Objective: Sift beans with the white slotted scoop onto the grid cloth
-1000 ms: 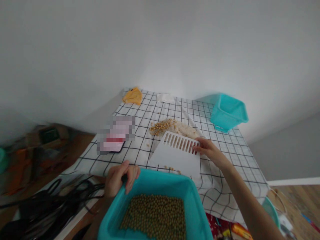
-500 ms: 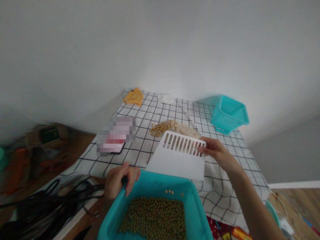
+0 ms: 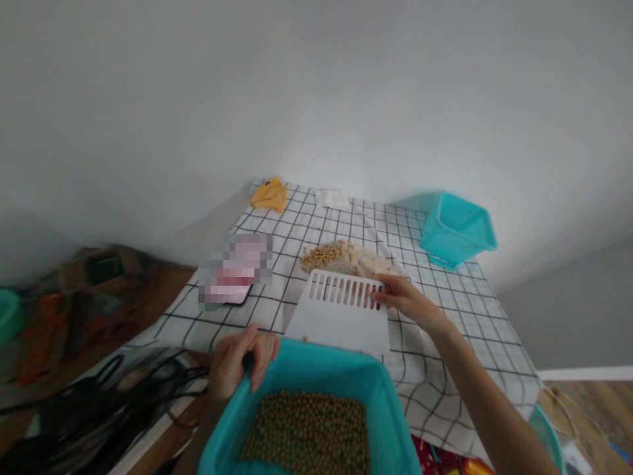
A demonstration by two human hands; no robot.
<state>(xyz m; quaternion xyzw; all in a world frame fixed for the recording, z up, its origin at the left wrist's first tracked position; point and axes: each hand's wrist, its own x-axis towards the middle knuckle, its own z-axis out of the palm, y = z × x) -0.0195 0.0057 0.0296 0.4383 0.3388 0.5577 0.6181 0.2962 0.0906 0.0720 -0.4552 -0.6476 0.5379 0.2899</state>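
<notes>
My left hand (image 3: pixel 246 358) is closed over the left rim of a turquoise plastic basket (image 3: pixel 326 353), which sits low in front of me with a layer of soybeans (image 3: pixel 311 425) in it. In my right hand (image 3: pixel 403 298) is a white slotted scraper (image 3: pixel 341 320), pinched at its far right corner. The scraper slopes down to the basket's far rim, its slots facing away. Just past it, a pile of soybeans (image 3: pixel 329 253) lies beside a heap of pale grains (image 3: pixel 368 262) on the checked tablecloth.
A second turquoise basket (image 3: pixel 457 229) stands at the back right of the checked cloth (image 3: pixel 445 290). A yellow cloth (image 3: pixel 270 196) and a white tissue (image 3: pixel 331 199) lie at the back. A phone (image 3: pixel 240 267) with a blurred screen lies on the left. Black cables (image 3: pixel 143 382) hang at lower left.
My right hand and the scraper have moved left and nearer, and the scraper lies lower. The left hand keeps its grip on the basket rim.
</notes>
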